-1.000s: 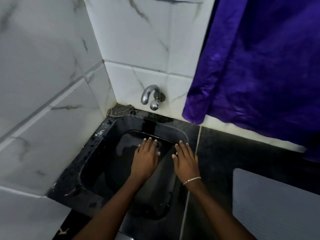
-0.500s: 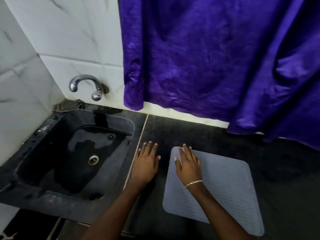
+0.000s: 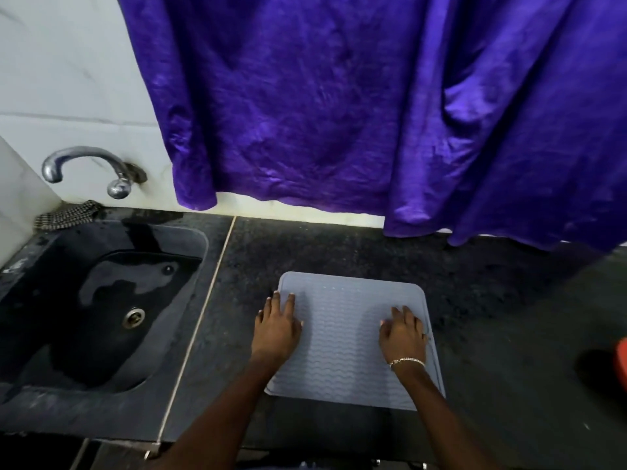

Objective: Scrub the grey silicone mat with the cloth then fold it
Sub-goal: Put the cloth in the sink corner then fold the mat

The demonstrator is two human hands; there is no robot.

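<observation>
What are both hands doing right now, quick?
Left hand: open, resting on the mat, holding nothing.
Right hand: open, fingers slightly bent, resting on the mat, holding nothing.

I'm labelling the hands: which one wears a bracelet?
The right hand, on the mat: a silver chain bracelet circles its wrist. The left hand, at the mat's left edge, has a bare wrist.

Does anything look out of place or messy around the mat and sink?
Only the cloth: it lies crumpled at the sink's back left corner near the tap, away from the grey mat, though scrubbing needs it. The left hand and right hand rest empty on the mat.
</observation>
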